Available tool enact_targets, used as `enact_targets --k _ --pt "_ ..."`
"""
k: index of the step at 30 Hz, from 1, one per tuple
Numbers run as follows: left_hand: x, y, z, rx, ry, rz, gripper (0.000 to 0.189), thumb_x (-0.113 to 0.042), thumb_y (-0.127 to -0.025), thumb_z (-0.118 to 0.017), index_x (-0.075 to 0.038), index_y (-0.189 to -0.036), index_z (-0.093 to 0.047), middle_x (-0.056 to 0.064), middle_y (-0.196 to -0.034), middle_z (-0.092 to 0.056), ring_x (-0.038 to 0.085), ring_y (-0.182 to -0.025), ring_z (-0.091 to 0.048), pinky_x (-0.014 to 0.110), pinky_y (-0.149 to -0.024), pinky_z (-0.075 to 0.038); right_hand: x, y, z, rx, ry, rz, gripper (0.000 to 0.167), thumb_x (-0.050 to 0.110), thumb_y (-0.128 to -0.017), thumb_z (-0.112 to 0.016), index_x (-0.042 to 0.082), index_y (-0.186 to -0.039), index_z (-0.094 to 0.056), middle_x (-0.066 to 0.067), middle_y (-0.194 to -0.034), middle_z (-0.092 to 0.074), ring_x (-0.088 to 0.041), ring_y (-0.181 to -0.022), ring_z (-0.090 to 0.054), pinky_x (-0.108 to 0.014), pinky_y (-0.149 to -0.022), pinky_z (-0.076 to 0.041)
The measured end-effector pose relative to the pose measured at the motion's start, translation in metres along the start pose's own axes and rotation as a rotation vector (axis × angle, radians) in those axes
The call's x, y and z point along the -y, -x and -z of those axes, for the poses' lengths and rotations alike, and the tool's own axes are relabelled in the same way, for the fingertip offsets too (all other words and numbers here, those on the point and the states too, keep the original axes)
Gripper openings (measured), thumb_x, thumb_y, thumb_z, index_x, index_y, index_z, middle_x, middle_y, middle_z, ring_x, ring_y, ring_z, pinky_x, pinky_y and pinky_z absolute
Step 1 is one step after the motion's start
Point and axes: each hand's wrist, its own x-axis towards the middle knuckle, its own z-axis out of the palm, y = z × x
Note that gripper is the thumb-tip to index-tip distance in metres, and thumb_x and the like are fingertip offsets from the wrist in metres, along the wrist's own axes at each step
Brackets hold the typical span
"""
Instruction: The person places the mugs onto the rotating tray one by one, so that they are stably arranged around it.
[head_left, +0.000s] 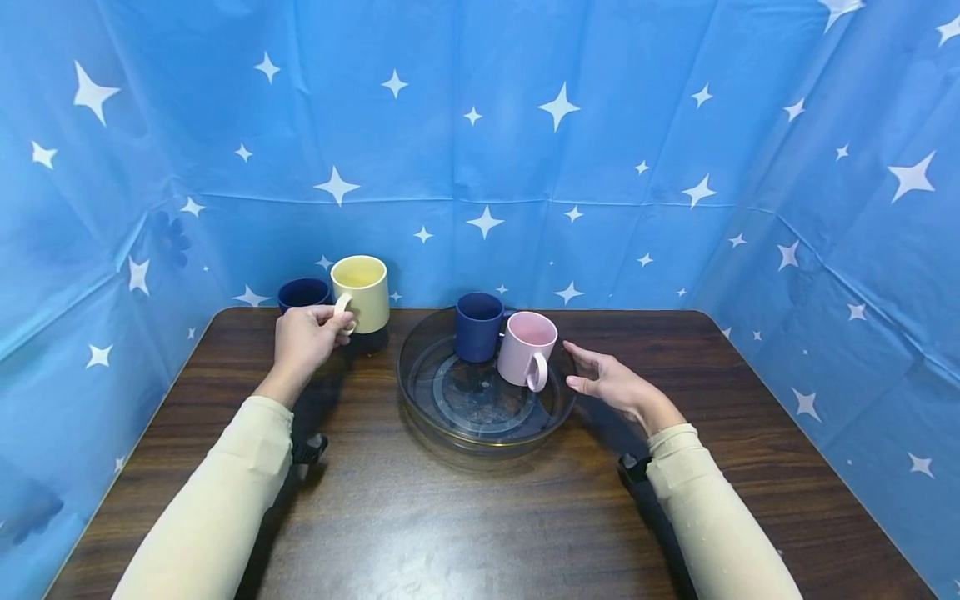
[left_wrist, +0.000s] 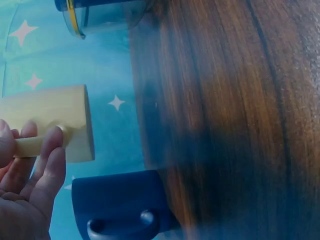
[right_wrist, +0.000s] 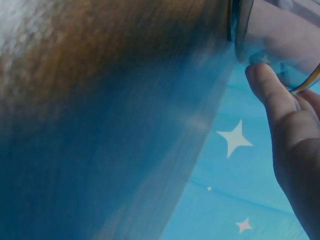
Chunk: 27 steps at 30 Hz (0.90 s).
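Note:
My left hand [head_left: 302,340] pinches the handle of a pale yellow mug [head_left: 369,305], which is held upright above the table. Beside it, partly behind that hand, a dark blue mug [head_left: 302,292] stands on the table; its handle shows in the left wrist view. A round clear glass bowl [head_left: 422,410] sits mid-table, holding another dark blue mug [head_left: 474,335] and a pink mug [head_left: 516,354] that leans a little. At the bowl's right side is my right hand [head_left: 618,385], fingers extended and thumb [right_wrist: 262,82] against the outer glass wall.
The dark wooden table [head_left: 420,533] ends at the back against a blue curtain [head_left: 510,158] with white stars, which also rises along both sides. Each wrist carries a small black camera mount [head_left: 309,450].

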Motion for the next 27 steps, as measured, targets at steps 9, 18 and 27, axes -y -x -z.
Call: enact_targets --k 9,18,27 --pt "-0.008 0.002 0.002 -0.001 -0.002 -0.027 0.030 -0.023 -0.100 -0.067 0.004 -0.111 -0.076 0.021 -0.095 -0.075 0.031 -0.081 -0.075 0.019 -0.052 -0.048 -0.001 0.000 0.000 0.000 -0.020 -0.003 0.071 0.005 -0.104 -0.054 0.009 -0.163 -0.016 -0.024 -0.166 -0.015 -0.041 -0.153 -0.014 -0.059 -0.118 -0.024" --pt "-0.013 0.003 0.003 -0.007 0.005 -0.061 0.028 -0.021 -0.100 -0.067 0.004 -0.109 -0.076 0.021 -0.093 -0.076 0.032 -0.080 -0.075 0.018 -0.051 -0.047 -0.001 -0.001 -0.001 0.008 -0.063 0.015 0.069 0.003 -0.105 -0.052 0.006 -0.163 -0.014 -0.027 -0.165 -0.015 -0.042 -0.152 -0.016 -0.057 -0.118 -0.025" --pt "-0.020 0.004 0.004 -0.011 0.003 -0.089 0.026 -0.019 -0.100 -0.068 0.004 -0.107 -0.077 0.021 -0.091 -0.076 0.031 -0.078 -0.075 0.017 -0.050 -0.047 -0.003 -0.001 -0.002 -0.002 -0.072 0.016 0.068 0.002 -0.105 -0.052 0.005 -0.162 -0.016 -0.026 -0.166 -0.013 -0.042 -0.152 -0.015 -0.057 -0.118 -0.023"
